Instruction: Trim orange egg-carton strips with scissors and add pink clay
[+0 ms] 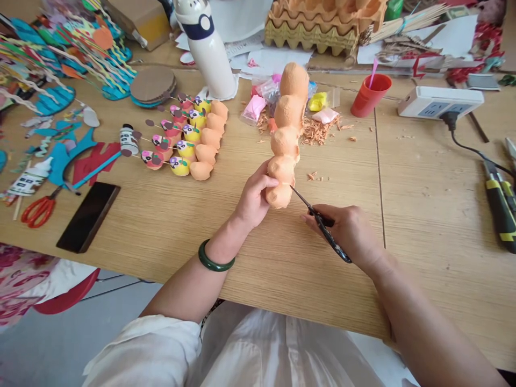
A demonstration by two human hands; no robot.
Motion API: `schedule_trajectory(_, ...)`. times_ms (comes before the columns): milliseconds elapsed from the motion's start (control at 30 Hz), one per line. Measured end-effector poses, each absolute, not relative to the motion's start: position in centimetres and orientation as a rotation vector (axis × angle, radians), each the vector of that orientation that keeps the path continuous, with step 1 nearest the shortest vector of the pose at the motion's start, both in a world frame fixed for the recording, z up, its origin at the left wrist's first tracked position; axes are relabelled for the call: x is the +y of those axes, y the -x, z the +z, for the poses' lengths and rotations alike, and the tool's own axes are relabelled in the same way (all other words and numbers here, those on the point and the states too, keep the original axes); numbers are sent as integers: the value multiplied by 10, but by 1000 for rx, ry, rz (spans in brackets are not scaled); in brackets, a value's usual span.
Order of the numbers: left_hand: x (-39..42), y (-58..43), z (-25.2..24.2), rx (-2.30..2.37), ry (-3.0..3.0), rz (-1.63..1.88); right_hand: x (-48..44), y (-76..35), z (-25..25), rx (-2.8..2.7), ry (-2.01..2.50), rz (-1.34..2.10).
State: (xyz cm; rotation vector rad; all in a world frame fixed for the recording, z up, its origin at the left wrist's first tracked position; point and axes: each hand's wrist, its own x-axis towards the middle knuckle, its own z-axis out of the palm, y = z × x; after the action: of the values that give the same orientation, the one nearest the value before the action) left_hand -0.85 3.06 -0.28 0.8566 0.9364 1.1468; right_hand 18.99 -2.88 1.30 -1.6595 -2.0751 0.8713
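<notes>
A strip of orange egg carton point(285, 142) with several bumps stands out from my left hand point(257, 194), whose thumb and fingers grip its near end. My right hand point(350, 231) is closed around the black handles of a pair of scissors point(312, 208). The scissor tip touches the strip's right edge, between the two nearest bumps. Left of the strip sit rows of egg carton cups: plain orange ones point(206, 153), yellow decorated ones point(185, 149) and red decorated ones point(161, 142) with brown dots on sticks.
Orange scraps point(316, 130) lie behind the strip, near clay packets point(255, 109). Further out stand a white bottle point(212, 56), stacked egg trays point(314, 35), a red cup point(371, 95) and a power strip point(439, 102). At left lie a phone point(88, 216) and red-handled scissors point(39, 210); pliers point(500, 207) lie right.
</notes>
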Motion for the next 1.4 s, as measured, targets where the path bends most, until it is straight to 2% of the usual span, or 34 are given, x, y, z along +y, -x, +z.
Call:
schedule_trajectory(167, 31, 10, -6, 955, -884, 1106, -30, -187, 13, -2124, 1718, 811)
schedule_trajectory(433, 36, 19, -6, 902, -900, 1026, -31, -187, 12, -2076, 1644, 933)
schedule_trajectory(967, 42, 24, -16, 823, -1022, 1073, -31, -183, 14, -2095, 1794, 701)
schedule_trajectory(1233, 37, 24, -8, 888, -936, 988, -33, -185, 15, -2079, 1689, 824)
schedule_trajectory(1400, 38, 23, -4, 904, -856, 913, -27, -190, 16, -1959, 1537, 1116)
